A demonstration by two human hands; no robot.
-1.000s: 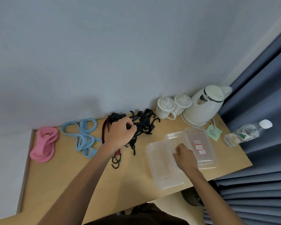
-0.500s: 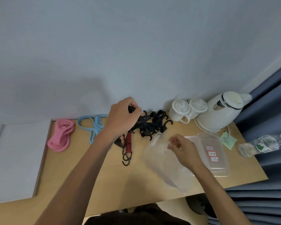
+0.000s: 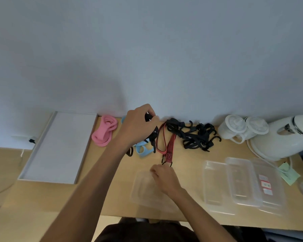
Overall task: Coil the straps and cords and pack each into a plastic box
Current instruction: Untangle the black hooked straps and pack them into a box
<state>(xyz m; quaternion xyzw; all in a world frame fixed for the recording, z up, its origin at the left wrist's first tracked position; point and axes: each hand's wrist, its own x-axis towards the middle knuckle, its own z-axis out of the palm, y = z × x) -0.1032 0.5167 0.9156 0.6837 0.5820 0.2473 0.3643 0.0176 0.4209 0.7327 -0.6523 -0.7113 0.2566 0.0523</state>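
left hand (image 3: 138, 126) pinches black cord (image 3: 154, 137) end, lifted at far side; right hand (image 3: 164, 179) fingers curled on clear box (image 3: 142, 193) far rim, near centre; cord looks limp, light, hooks likely snag, grab by hook end

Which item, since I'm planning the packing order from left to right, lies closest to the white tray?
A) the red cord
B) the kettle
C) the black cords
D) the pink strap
D: the pink strap lies just beside the right edge of the white tray, while the red cord, black cords and kettle all sit further right.
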